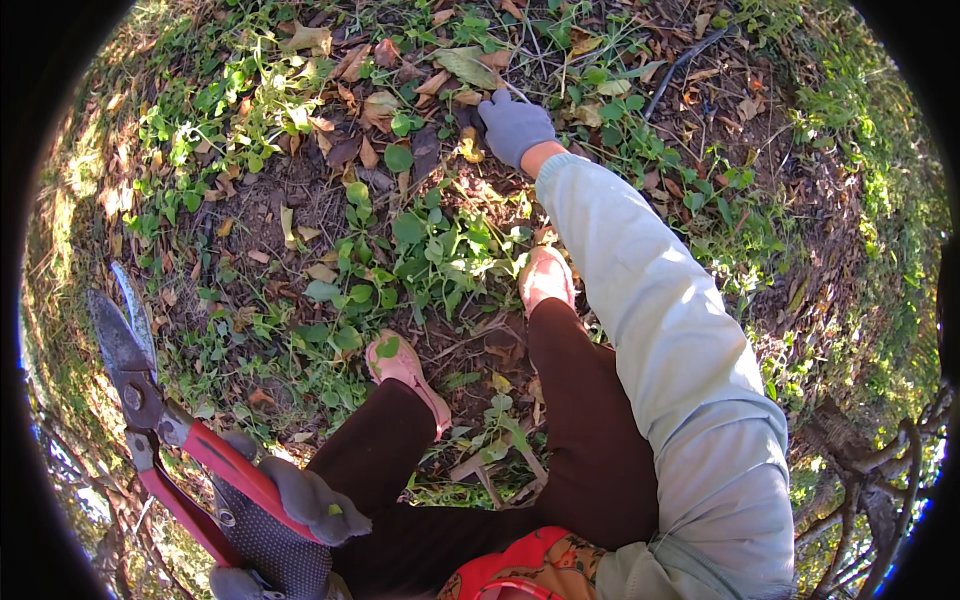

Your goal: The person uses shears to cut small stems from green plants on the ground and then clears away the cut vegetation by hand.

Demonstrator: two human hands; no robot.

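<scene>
In the lower left, my left hand (274, 517) wears a dark grey glove with a dotted pattern. It grips red-handled bypass pruning shears (142, 397), whose blades stand apart and point up and away from my legs. My right hand (516, 129), in a plain grey glove, reaches down to the leaf litter at the far end of my outstretched arm. A thin pale stem (516, 91) runs along its fingers; whether they hold it is hidden. Dry brown leaves (380, 109) and a broad green-grey leaf (466, 66) lie beside that hand.
Green weeds (431, 251) grow before my pink shoes (405, 367). A dark stick or tube (684, 66) lies to the right of my right hand. Gnarled branches (862, 472) stand at the lower right, with thinner ones (112, 517) at the lower left.
</scene>
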